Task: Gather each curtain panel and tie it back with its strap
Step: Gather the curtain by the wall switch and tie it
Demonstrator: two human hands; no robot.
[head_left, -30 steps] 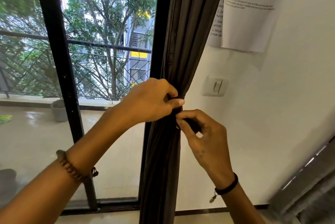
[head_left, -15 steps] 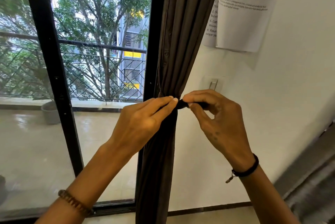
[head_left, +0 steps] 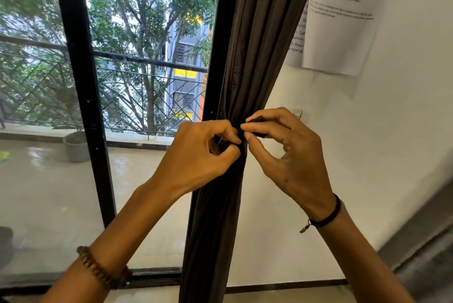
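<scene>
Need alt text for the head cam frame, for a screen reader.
Two hands meet at the cinched middle of a gathered dark brown curtain, the left hand and right hand each pinching a black strap against it. The curtain hangs between a black-framed window and a white wall with printed sheets.

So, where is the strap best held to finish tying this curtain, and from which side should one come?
Pinch the strap by its short free ends, at the narrow waist of the gathered curtain, coming at one end from each side. The band is thin and flat, so thumb and fingertip suit it. The right hand and left hand pinch there now.
</scene>
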